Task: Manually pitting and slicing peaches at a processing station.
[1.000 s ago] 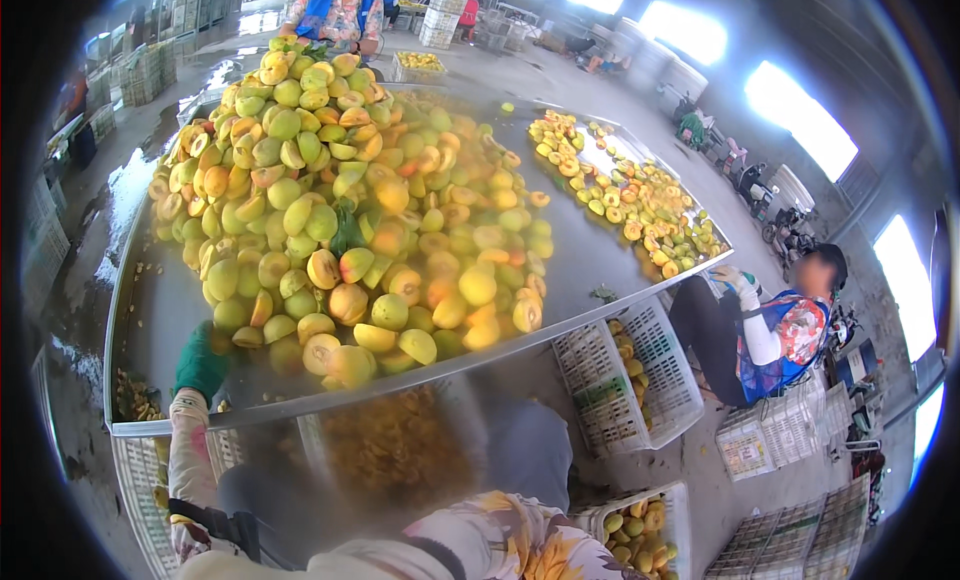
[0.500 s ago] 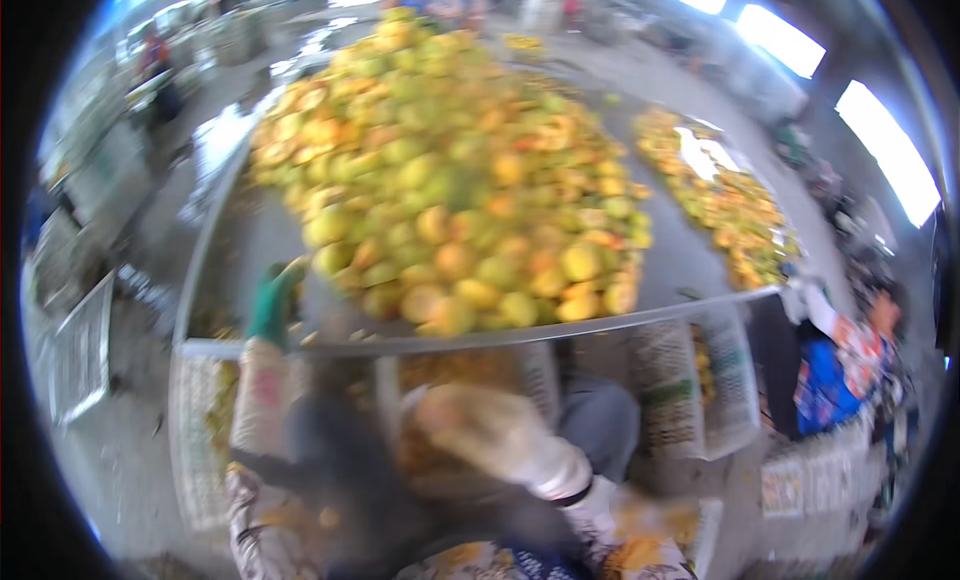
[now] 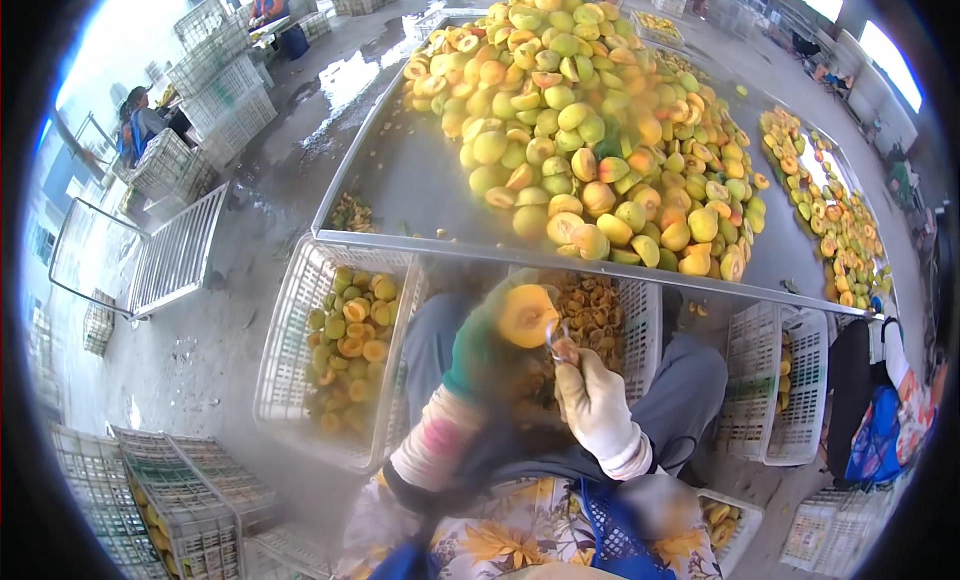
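A yellow peach half (image 3: 527,316) is in my left hand (image 3: 482,342), which wears a green and white glove; its cut face is turned up and slightly blurred. My right hand (image 3: 595,405), in a pale glove, is closed around a small pitting tool (image 3: 559,341) with a metal loop at its tip. That loop is at the right edge of the peach half. Below both hands, a crate (image 3: 645,325) between my knees holds brownish pits and scraps (image 3: 588,315). Ahead, a large heap of halved peaches (image 3: 600,170) covers much of the metal table (image 3: 425,170).
Left of my knees stands a white crate (image 3: 285,345) of peach halves. Another crate (image 3: 750,380) is under the table on the right, near a seated person (image 3: 880,410). More halves (image 3: 825,215) lie on the table's right side. A metal trolley (image 3: 180,250) and stacked crates (image 3: 225,95) stand left.
My left hand has come back from the table's edge to above the scrap crate with a peach half. My right hand has risen beside it. The view has swung left.
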A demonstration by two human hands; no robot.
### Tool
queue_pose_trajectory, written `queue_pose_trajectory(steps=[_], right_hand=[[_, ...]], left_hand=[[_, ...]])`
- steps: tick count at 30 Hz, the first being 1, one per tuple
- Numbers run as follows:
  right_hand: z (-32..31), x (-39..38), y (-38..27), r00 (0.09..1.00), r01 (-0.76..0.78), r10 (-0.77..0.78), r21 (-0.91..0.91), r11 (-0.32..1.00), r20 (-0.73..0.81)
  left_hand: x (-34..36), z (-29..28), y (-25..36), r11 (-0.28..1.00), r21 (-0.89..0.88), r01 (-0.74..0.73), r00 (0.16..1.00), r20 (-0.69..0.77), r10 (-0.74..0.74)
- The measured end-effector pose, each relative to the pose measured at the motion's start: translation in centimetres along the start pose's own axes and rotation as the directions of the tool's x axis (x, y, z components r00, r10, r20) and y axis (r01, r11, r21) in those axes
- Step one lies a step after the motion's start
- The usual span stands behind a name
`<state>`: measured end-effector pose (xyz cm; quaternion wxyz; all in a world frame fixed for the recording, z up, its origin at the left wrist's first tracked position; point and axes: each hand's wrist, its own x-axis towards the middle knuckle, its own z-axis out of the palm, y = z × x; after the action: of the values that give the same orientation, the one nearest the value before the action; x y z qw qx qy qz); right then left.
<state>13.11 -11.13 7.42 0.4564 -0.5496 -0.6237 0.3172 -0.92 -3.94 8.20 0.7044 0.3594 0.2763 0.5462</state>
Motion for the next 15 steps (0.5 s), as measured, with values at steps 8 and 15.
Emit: queue_pose_trajectory(steps=[8, 15], right_hand=[[1.6, -0.4, -0.4, 1.0, 0.005, -0.012, -0.235, 0.972, -0.027], [2.4, -0.5, -0.6, 0.998, -0.015, 0.021, -0.091, 0.996, 0.064]], left_hand=[[-1.8, -0.8, -0.8, 0.943, -0.322, 0.084, 0.996, -0.011, -0.093], [-1.4, -2.0, -4.5, 0.908, 0.357, -0.22, 0.934, -0.193, 0.301]])
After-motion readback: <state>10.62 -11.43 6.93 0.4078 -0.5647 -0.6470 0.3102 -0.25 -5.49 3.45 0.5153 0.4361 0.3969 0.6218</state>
